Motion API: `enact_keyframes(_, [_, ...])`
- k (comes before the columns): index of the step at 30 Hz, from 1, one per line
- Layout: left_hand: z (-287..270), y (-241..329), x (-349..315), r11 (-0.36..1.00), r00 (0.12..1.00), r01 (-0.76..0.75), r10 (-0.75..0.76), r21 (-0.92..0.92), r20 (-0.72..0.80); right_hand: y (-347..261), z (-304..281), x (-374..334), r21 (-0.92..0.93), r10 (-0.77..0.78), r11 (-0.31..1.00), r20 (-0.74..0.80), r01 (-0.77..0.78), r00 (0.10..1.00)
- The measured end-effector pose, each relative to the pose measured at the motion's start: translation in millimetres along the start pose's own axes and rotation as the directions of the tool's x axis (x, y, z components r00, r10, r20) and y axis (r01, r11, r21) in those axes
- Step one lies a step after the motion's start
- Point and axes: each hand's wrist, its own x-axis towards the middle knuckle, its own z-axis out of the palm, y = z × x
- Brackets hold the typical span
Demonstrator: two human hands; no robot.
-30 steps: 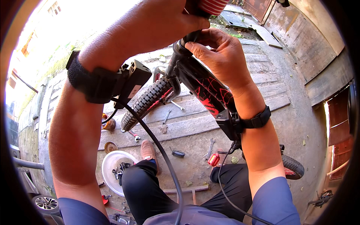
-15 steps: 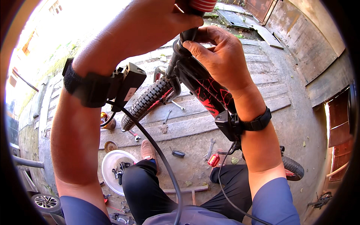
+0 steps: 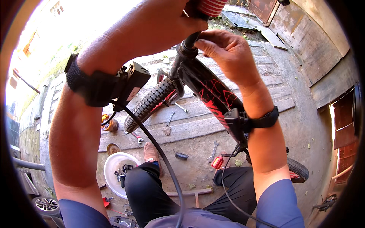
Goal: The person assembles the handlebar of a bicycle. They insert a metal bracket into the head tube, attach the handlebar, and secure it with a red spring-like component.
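Note:
A small bicycle's black frame with red markings [image 3: 213, 95] slants in front of me, its knobby front tyre [image 3: 148, 102] turned to the left. From the top of the frame rises a black tube [image 3: 191, 40]. My left hand [image 3: 178, 22] is closed around the upper part of this tube, its fingers mostly hidden. Just above them is a red-and-white ribbed cylinder [image 3: 210, 7], cut off by the picture's top edge. Beside the tube, my right hand [image 3: 228, 53] has its thumb and fingers pinched together near the collar; what lies between them is hidden.
A white basin [image 3: 110, 171] with dark parts stands by my left knee. Spanners [image 3: 213, 150], a red-handled tool [image 3: 217, 162] and a dark folded tool [image 3: 181, 155] lie on the ground. A brown jar [image 3: 111, 124] stands near the front tyre. Cables run from both wrist devices.
My right hand's thumb has shifted up and right, off the collar. My left hand and the ribbed cylinder have moved slightly right. The frame has turned slightly.

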Motion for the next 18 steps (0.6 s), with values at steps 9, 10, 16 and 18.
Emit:
enact_keyframes(9, [5.0, -12.2, 0.2, 0.994, 0.999, 0.043, -0.042, -0.096, 0.019, -7.8, -7.9, 7.1, 0.08, -0.072, 0.995, 0.161, 0.06, 0.984])
enact_keyframes(10, [4.8, -12.0, 0.9, 0.993, 0.999, 0.049, -0.05, -0.107, -0.002, -5.3, -6.4, 5.4, 0.098, -0.062, 0.994, 0.154, 0.047, 0.986])
enact_keyframes(16, [-0.1, -12.0, 1.2, 0.973, 0.996, 0.071, -0.081, -0.219, -0.035, 6.9, -6.3, 10.7, 0.046, 0.007, 0.999, 0.18, -0.016, 0.984])
enact_keyframes(18, [3.9, -17.5, 1.3, 0.978, 0.997, 0.04, -0.054, -0.204, -0.063, 10.9, -8.7, 16.4, 0.102, 0.033, 0.993, 0.213, -0.056, 0.976])
